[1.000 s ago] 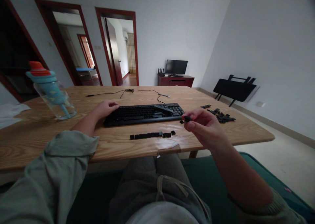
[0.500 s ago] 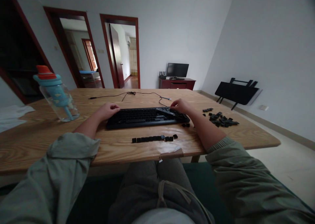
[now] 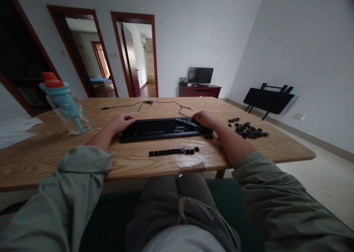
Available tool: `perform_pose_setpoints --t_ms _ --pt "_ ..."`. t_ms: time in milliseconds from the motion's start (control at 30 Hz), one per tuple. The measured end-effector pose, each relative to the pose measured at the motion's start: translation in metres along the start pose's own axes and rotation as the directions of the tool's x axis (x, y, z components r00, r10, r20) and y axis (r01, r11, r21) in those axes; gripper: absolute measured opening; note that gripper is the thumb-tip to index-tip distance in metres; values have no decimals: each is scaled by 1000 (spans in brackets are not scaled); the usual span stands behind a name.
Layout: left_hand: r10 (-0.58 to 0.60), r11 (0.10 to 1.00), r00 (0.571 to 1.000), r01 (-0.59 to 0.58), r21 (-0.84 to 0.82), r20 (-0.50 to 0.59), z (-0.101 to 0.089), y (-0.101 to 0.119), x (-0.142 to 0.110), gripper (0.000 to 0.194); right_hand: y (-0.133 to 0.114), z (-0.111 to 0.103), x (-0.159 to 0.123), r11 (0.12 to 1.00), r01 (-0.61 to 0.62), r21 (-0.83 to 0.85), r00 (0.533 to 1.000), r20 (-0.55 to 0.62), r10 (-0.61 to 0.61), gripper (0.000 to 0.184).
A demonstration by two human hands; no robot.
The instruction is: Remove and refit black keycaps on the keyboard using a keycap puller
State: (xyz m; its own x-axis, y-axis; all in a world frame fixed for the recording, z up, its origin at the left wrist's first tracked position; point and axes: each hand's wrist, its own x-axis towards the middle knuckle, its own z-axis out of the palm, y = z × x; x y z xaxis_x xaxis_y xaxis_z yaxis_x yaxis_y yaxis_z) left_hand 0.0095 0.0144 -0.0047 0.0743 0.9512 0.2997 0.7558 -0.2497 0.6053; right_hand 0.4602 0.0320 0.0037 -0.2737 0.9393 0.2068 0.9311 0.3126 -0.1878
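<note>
A black keyboard (image 3: 163,128) lies across the middle of the wooden table (image 3: 41,152). My left hand (image 3: 121,121) rests on its left end with the fingers curled over the edge, holding it. My right hand (image 3: 203,118) sits on its right end over the number pad, fingertips bent down and pressed together; what is under them is hidden. A row of loose black keycaps (image 3: 173,152) lies in front of the keyboard. Two more keycaps (image 3: 208,136) lie by its right corner. A pile of keycaps (image 3: 249,131) sits to the right of my right hand.
A clear bottle with a blue lid and orange cap (image 3: 65,104) stands at the left. The keyboard's cable (image 3: 149,103) trails across the far side of the table. White cloth (image 3: 13,128) lies at the far left. A folded black table (image 3: 269,100) leans on the right wall.
One second ago my right hand was lifted near me, pinching a black keycap; it has since moved forward onto the keyboard's right end. My left hand has stayed put.
</note>
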Motion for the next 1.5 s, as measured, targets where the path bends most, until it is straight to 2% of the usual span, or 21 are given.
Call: perform_pose_setpoints --t_ms 367,600,1067,1500 --pt "11 1000 1000 -11 -3 -3 -2 3 -1 43 -1 2 -2 999 51 3 998 -23 -51 24" --pt "4 1000 1000 -4 -18 -12 -2 6 -2 40 2 7 -3 994 71 88 996 -60 -66 24" --pt "-9 999 1000 8 -40 -14 -1 5 -2 39 8 9 0 988 117 104 992 -53 -112 23" --pt "-18 1000 1000 17 8 1 -3 8 -4 43 1 4 -4 986 61 154 996 -71 -50 23"
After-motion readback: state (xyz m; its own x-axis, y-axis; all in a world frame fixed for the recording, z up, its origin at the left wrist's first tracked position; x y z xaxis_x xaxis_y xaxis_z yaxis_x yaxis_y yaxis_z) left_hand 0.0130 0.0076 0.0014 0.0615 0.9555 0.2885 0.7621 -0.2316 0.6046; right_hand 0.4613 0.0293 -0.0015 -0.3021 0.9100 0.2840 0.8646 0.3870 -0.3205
